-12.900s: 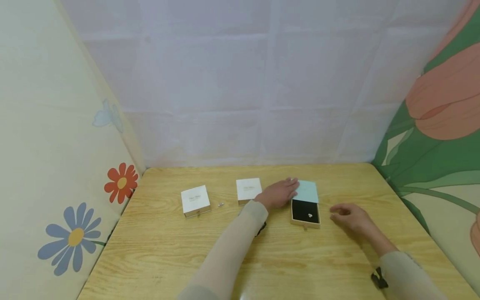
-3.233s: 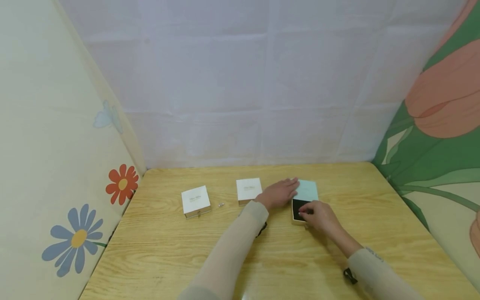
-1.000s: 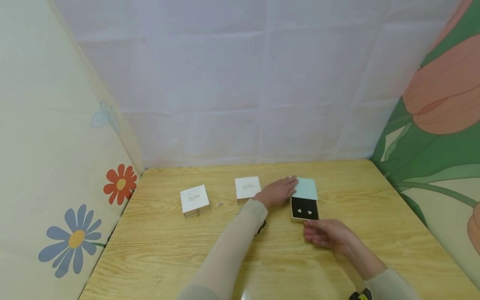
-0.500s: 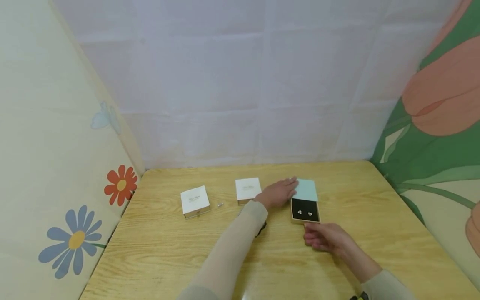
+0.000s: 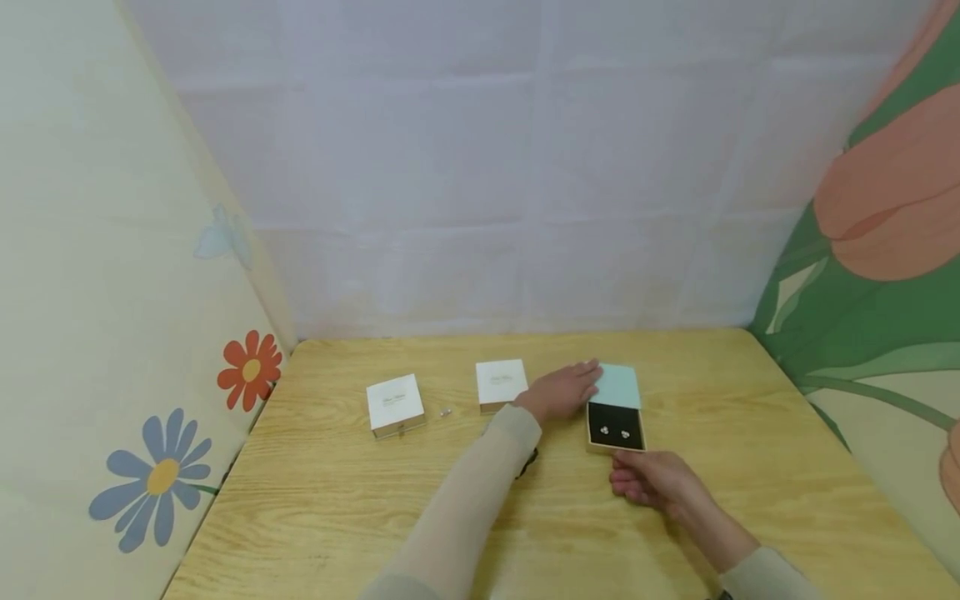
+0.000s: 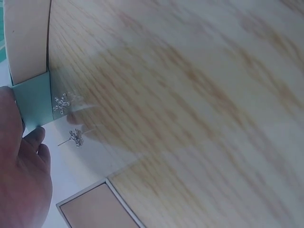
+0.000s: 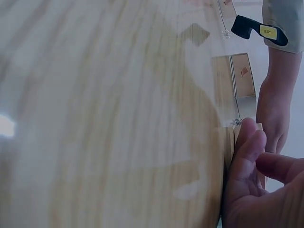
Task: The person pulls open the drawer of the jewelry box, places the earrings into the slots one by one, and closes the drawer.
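Left hand (image 5: 558,390) lies flat on the mint sleeve (image 5: 619,386), pinning it to the tabletop (image 5: 720,392). Right hand (image 5: 651,480), fingers relaxed and empty, touches the drawer (image 5: 616,430) front, presumably to slide it. Two earrings (image 5: 615,432) inside.

This looks like a small staged recording booth, not a lived-in room. A light wooden table (image 5: 375,517) is closed in on three sides by hung fabric: a creased white sheet (image 5: 487,183) behind, a cream cloth with printed daisies (image 5: 153,479) on the left, and a large tulip print (image 5: 885,208) on the right. Small white gift boxes (image 5: 395,405) sit on the table.
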